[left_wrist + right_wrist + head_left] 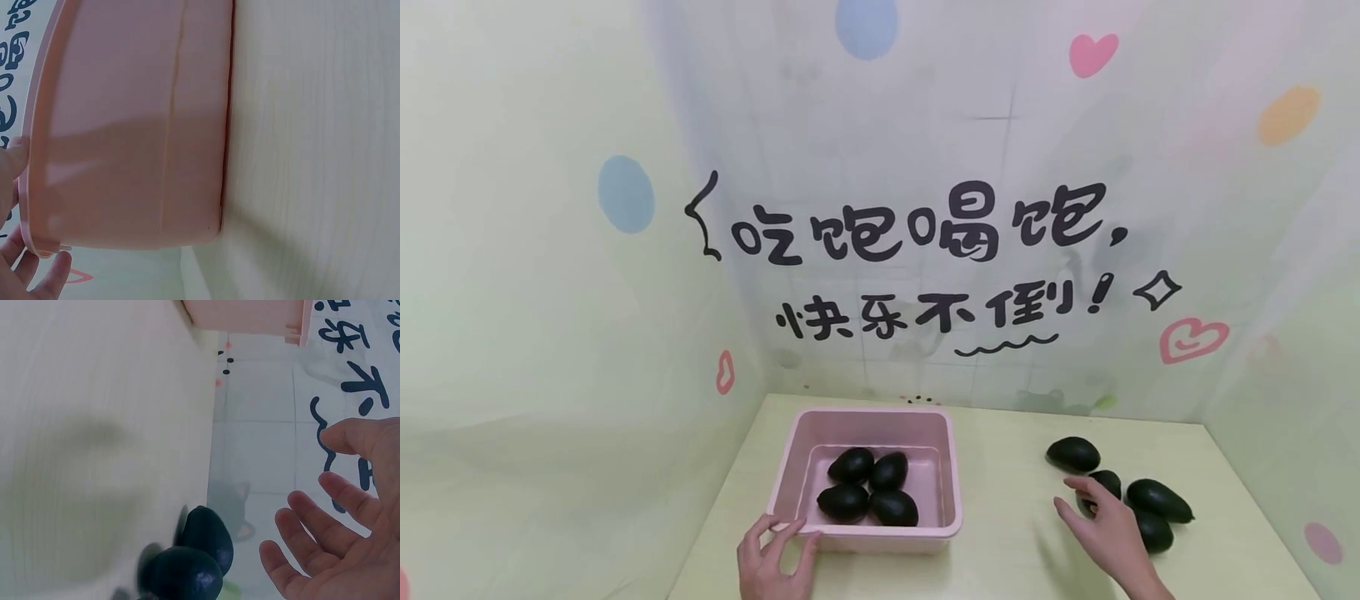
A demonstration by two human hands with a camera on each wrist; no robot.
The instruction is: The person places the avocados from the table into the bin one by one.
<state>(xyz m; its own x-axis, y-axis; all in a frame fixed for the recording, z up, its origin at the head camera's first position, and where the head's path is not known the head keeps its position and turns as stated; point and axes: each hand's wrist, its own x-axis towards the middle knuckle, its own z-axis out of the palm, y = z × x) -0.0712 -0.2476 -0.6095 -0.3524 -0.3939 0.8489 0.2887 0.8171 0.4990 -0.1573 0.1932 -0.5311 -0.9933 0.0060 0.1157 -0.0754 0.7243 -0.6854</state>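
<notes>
At the near left corner of a pink plastic bin (880, 542), my left hand (772, 562) holds the rim. In the left wrist view, the thumb and fingers of that hand (25, 269) bend about the bin's rim and corner. Several dark, smooth avocados (842, 503) lie together on the bin's floor. My right hand (1108, 533) hovers over the table at the right, above a loose group of avocados (1159, 500). Its fingers are spread and loosely bent, with nothing between them. One avocado (1103, 483) is partly hidden behind this hand.
A pale wood-grain table (1000, 500) bears the bin and the loose avocados. The farthest loose avocado (1073, 454) lies near the back. Printed cloth walls (925, 125) with dark lettering, hearts and dots stand behind and on both sides.
</notes>
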